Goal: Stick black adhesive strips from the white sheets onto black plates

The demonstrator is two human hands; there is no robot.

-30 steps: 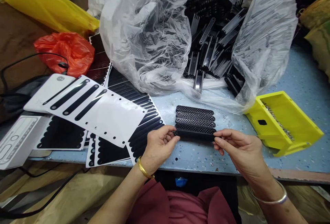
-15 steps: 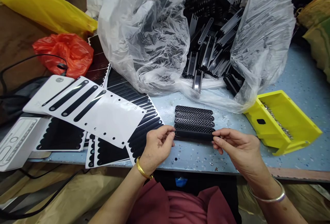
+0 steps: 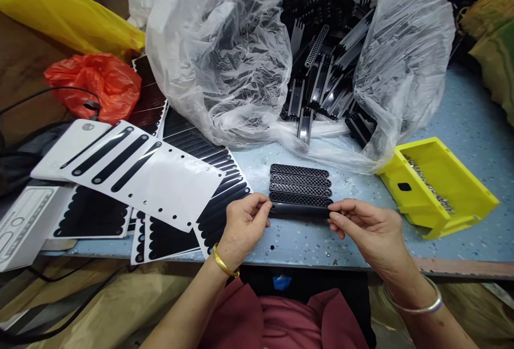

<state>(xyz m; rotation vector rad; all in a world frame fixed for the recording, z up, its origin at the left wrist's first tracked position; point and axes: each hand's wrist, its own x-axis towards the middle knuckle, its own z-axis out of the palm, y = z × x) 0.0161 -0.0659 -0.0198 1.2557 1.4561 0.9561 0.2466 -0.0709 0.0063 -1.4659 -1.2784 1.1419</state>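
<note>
A smooth black sticker strip (image 3: 299,210) lies along the front of several black lattice-faced plastic bars (image 3: 300,183), which are set side by side in a block on the table. My left hand (image 3: 248,221) pinches its left end between thumb and fingers. At the right end, my right hand (image 3: 363,227) grips it in the same way. The strip runs level between both hands; whether it touches the bar beneath cannot be made out. To the left, a white backing sheet (image 3: 176,177) carries a few similar black strips and rows of small black dots.
Behind the block, a large clear plastic bag (image 3: 225,70) spills many black plastic parts (image 3: 321,81). A yellow bin (image 3: 445,188) with small metal pieces stands right. More black strip sheets (image 3: 94,212), a white box (image 3: 28,226) and a red bag (image 3: 96,84) crowd the left.
The whole view has shifted slightly. Both hands keep their pinch on the strip's ends, and the strip's top face shows a little more smoothly along the front bar.
</note>
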